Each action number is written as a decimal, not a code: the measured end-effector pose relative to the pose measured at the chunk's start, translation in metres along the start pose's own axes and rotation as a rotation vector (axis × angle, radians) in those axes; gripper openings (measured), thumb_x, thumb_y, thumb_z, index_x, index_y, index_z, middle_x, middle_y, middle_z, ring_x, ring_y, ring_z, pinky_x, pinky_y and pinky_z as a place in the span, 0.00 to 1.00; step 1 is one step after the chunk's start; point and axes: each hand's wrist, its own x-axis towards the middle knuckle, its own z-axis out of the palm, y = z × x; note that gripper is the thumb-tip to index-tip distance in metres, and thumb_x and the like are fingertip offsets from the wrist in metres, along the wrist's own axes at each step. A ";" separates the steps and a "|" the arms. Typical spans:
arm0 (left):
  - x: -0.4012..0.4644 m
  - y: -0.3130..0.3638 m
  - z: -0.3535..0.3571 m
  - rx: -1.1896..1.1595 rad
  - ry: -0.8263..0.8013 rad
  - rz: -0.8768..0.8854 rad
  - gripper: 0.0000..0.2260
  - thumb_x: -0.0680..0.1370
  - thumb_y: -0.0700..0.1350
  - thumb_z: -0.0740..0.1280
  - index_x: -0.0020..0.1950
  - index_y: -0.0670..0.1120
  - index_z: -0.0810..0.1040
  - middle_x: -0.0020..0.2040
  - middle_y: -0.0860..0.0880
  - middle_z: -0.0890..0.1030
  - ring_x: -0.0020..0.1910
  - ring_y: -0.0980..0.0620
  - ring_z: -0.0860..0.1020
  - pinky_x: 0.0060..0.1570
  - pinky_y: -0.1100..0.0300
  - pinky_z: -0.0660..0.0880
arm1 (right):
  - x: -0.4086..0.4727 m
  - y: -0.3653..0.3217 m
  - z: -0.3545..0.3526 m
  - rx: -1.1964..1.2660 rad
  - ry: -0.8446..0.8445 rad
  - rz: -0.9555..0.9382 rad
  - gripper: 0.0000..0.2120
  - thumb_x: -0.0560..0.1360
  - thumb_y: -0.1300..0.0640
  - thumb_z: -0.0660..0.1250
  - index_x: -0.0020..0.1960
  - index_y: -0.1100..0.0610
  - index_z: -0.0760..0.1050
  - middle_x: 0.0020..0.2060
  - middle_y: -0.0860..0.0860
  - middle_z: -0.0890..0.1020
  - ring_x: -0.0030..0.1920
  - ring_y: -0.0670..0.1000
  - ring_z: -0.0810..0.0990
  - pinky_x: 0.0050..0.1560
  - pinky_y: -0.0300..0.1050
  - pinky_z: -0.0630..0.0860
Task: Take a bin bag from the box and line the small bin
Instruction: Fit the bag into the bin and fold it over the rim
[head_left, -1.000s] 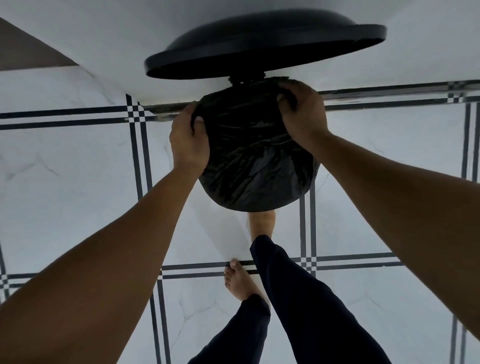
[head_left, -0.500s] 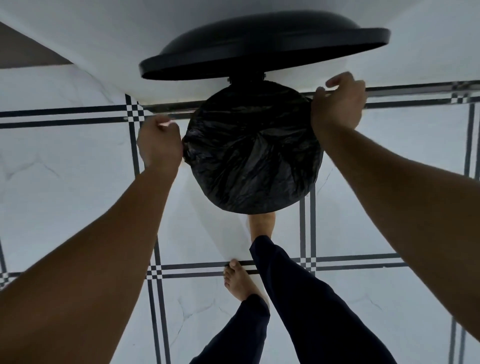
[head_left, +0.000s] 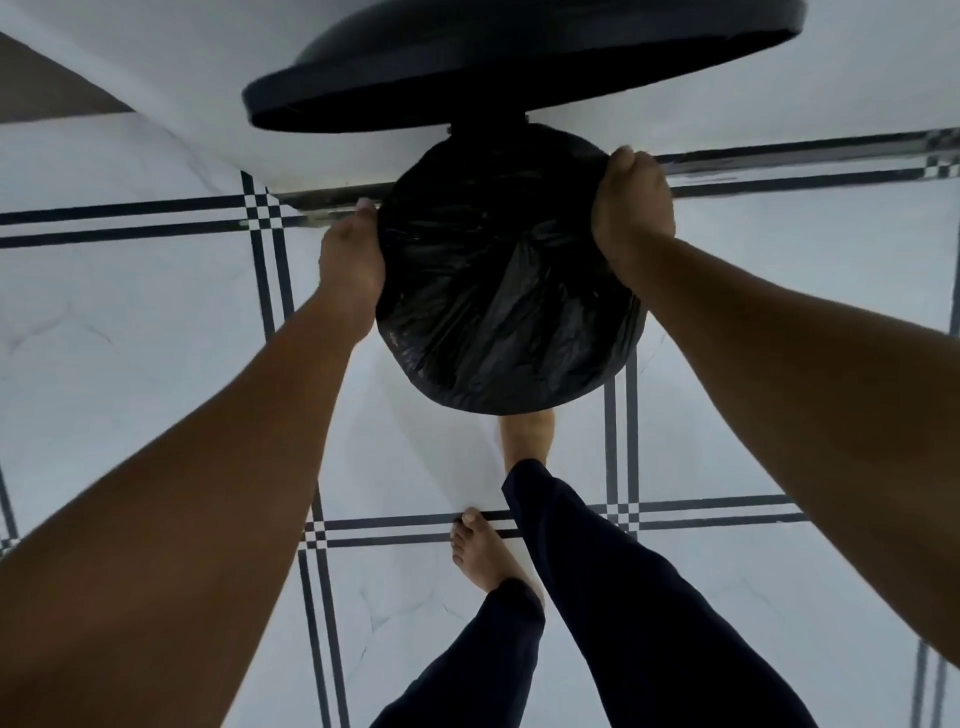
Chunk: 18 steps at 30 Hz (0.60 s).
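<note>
I look straight down on the small bin, whose round black lid (head_left: 519, 67) stands open at the far side. A crinkled black bin bag (head_left: 498, 291) fills the bin's mouth and folds over its rim, hiding the bin's body. My left hand (head_left: 350, 260) is against the rim's left side, with its fingers curled down on the bag's edge. At the upper right of the rim, my right hand (head_left: 634, 208) grips the bag's edge. The box of bags is out of view.
The bin stands on a white tiled floor (head_left: 130, 338) with dark stripe lines, close to a white wall (head_left: 182, 78). One bare foot (head_left: 527, 434) is right in front of the bin, partly under it. The other foot (head_left: 483, 556) stands behind.
Both hands left the rim half a second ago and hung beside the bin. Now they are back on the bag's edge, left and right. The view has moved closer to the bin.
</note>
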 end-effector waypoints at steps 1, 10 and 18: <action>-0.004 -0.004 -0.001 0.117 0.091 0.096 0.15 0.79 0.54 0.58 0.50 0.47 0.80 0.49 0.50 0.82 0.54 0.47 0.80 0.56 0.54 0.76 | -0.002 0.002 -0.002 -0.001 0.085 0.017 0.17 0.84 0.54 0.49 0.61 0.60 0.73 0.61 0.57 0.78 0.63 0.60 0.75 0.58 0.52 0.67; -0.110 -0.027 0.061 0.644 -0.041 0.912 0.15 0.77 0.43 0.65 0.63 0.44 0.75 0.59 0.43 0.77 0.58 0.45 0.73 0.58 0.49 0.73 | -0.077 0.059 0.015 -0.553 0.095 -0.849 0.24 0.83 0.49 0.56 0.77 0.56 0.66 0.76 0.62 0.68 0.77 0.65 0.63 0.76 0.64 0.59; -0.063 -0.050 0.062 1.447 -0.141 0.397 0.50 0.62 0.73 0.68 0.77 0.53 0.54 0.74 0.41 0.62 0.71 0.38 0.63 0.69 0.44 0.60 | -0.055 0.081 0.013 -0.709 0.021 -0.821 0.34 0.84 0.36 0.46 0.83 0.54 0.52 0.82 0.61 0.53 0.82 0.61 0.49 0.80 0.64 0.49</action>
